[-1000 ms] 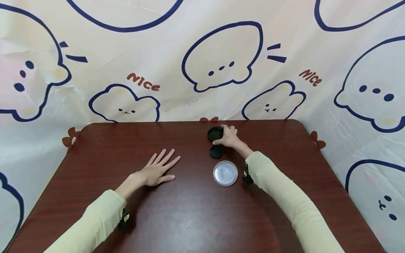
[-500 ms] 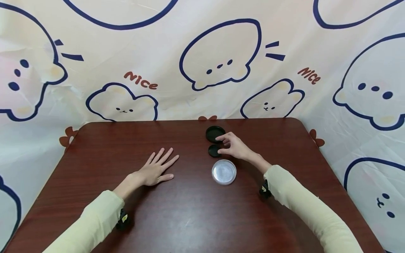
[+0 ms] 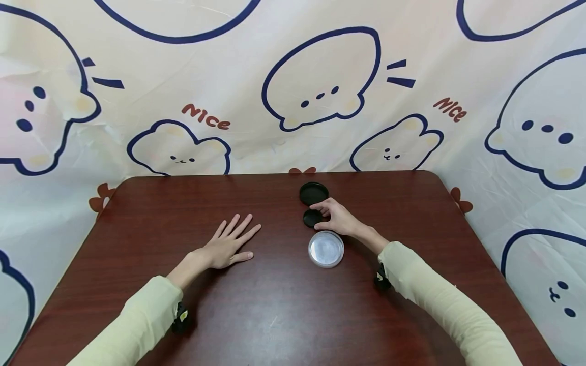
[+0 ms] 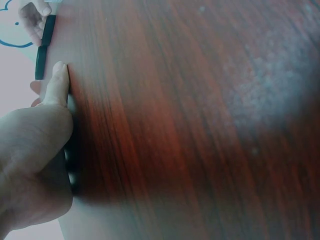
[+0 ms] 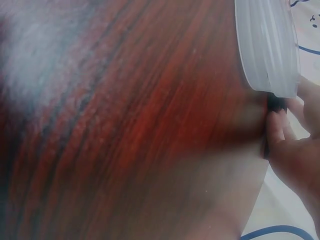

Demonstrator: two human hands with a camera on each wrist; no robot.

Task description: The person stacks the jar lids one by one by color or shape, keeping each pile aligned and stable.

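On the far part of the table, my right hand (image 3: 340, 217) reaches in from the right and pinches the small black round dish (image 3: 312, 219), thumb on its near side and forefinger on its far side. Just beyond sits a larger black round dish (image 3: 314, 193). Nearer to me is a clear round plastic container (image 3: 326, 249), a translucent stack-like shape (image 5: 267, 47) in the right wrist view, partly in front of the fingers. My left hand (image 3: 223, 250) rests palm down with fingers spread, left of these things, holding nothing.
The dark red-brown wooden table (image 3: 274, 310) has rounded far corners. A white cloth (image 3: 247, 91) with blue cartoon outlines hangs behind it and along both sides.
My right hand has left the larger black dish, drawn back toward me and taken the smaller one between thumb and forefinger. The left hand and the clear container have stayed put.
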